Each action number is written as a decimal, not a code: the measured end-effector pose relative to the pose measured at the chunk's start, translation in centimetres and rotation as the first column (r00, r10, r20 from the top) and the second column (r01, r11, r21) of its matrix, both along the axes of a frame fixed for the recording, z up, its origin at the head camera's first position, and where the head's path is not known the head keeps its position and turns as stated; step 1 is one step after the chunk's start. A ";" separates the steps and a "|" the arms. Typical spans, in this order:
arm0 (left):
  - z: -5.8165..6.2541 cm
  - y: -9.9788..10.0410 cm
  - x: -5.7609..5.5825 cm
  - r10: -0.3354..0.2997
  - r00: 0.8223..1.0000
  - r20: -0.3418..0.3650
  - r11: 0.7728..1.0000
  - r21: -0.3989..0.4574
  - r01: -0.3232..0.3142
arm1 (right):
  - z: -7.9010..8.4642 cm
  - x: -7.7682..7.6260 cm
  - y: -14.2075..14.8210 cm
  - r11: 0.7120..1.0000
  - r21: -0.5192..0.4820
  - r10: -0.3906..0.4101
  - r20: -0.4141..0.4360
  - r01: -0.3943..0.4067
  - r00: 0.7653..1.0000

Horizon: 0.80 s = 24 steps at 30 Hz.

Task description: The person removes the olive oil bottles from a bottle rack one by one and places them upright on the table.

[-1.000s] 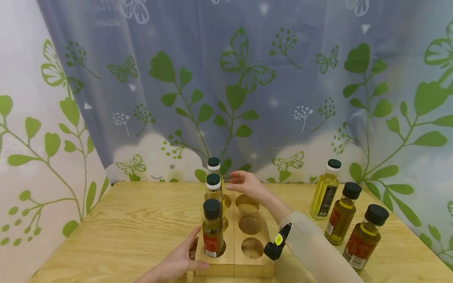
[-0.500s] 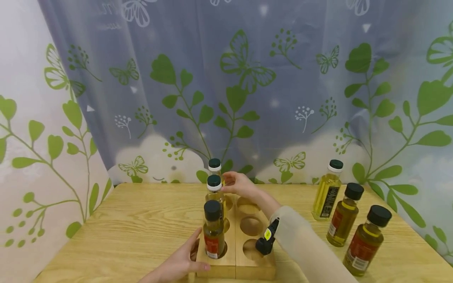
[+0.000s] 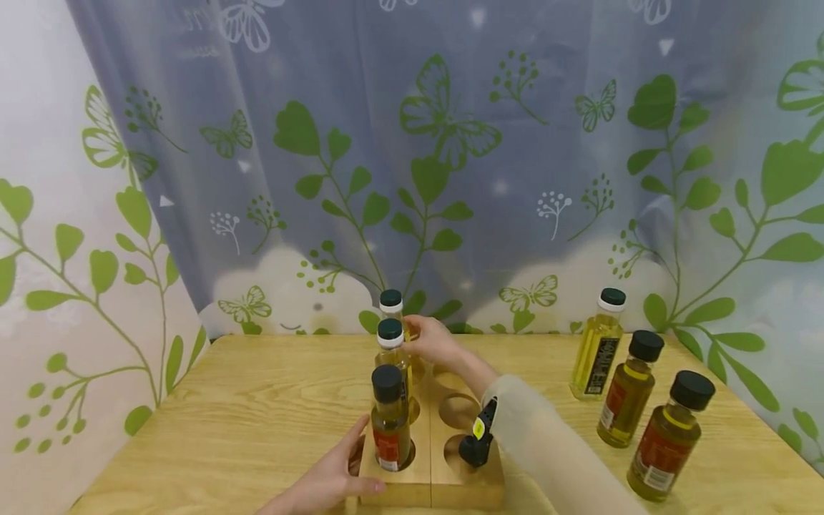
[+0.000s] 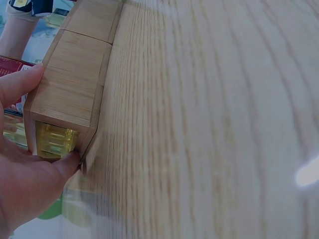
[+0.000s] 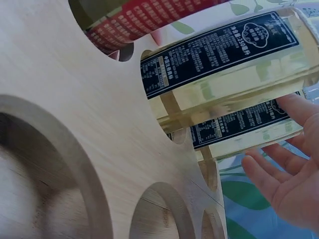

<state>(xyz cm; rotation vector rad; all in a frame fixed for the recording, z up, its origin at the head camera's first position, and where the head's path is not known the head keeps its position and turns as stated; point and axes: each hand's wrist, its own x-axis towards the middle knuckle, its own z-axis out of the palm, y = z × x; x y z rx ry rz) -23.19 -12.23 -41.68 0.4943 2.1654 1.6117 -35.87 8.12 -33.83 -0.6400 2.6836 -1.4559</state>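
My left hand (image 3: pixel 328 473) grips the near left corner of a wooden bottle rack (image 3: pixel 402 493), thumb on the front and fingers along the side. The rack's left column holds a black-capped oil bottle (image 3: pixel 389 433) in front and two green-capped oil bottles behind it, all upright. At the farthest bottle (image 5: pixel 249 142) is my right hand (image 5: pixel 294 174). Its thumb lies over the glass in the right wrist view, while the other fingers extend loosely past the far side; how firmly they touch cannot be told. The left wrist view shows the left hand (image 4: pixel 30 184) round the rack's end.
On the right of the table (image 3: pixel 270 400) stand a green-capped yellow oil bottle (image 3: pixel 597 357) and two black-capped bottles with red labels, one (image 3: pixel 624 408) behind the other (image 3: pixel 663 450). The rack's right column has bare round holes. A patterned curtain (image 3: pixel 360 179) hangs behind the table.
My right hand has moved left from above the rack's far right hole to the farthest bottle. The left hand keeps its grip on the rack, and the bottles stay in place.
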 end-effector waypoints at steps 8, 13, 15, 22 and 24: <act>0.2 0.1 -0.1 0.002 1.000 0.001 1.000 0.026 -0.002 | -0.2 -0.3 -0.1 0.998 0.022 -0.065 -0.050 0.066 0.997; 0.1 0.1 0.0 0.010 1.000 0.011 0.999 0.032 -0.010 | 0.0 0.0 -0.1 0.997 0.032 -0.075 -0.058 0.077 0.995; 0.1 0.1 0.0 0.014 1.000 0.017 0.999 0.034 -0.014 | 0.0 0.1 -0.1 0.996 0.034 -0.084 -0.059 0.086 0.995; 0.2 0.1 0.1 -0.002 1.000 0.019 0.999 0.048 0.001 | 0.0 0.3 -0.1 0.995 0.032 -0.095 -0.073 0.097 0.993; 0.2 0.1 0.2 -0.006 1.000 0.020 0.999 0.051 0.005 | 0.1 0.4 0.1 0.994 0.026 -0.101 -0.074 0.103 0.992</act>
